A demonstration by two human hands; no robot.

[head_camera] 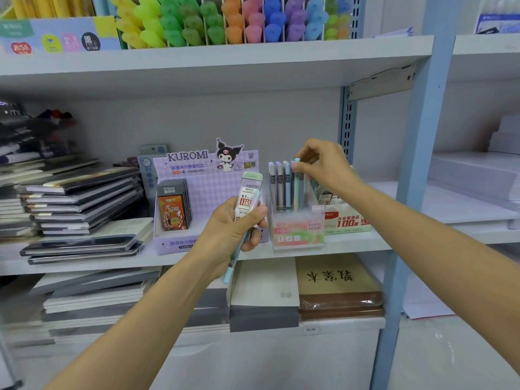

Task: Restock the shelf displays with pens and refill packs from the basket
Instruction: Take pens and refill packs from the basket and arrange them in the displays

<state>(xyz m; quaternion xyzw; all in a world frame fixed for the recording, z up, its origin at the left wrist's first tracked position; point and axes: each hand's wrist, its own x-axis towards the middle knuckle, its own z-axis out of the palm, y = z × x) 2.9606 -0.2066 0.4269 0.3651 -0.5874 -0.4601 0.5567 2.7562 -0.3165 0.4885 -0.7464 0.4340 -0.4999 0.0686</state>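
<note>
On the shelf point(351, 243), my right hand point(323, 164) pinches a pen point(297, 190) in the clear box point(298, 237); my left hand point(230, 229) grips a refill pack point(247, 197) and second pen point(235, 261), masking the Kuromi display point(191, 161).

- Shelf point(340, 245): grey, middle level.
- Notebooks point(81, 204): stacked at left.
- Kuromi display point(202, 190): centre.
- Pen box point(295, 232): just right of it.
- Refill carton point(347, 220): touching pen box, rightmost.
</note>
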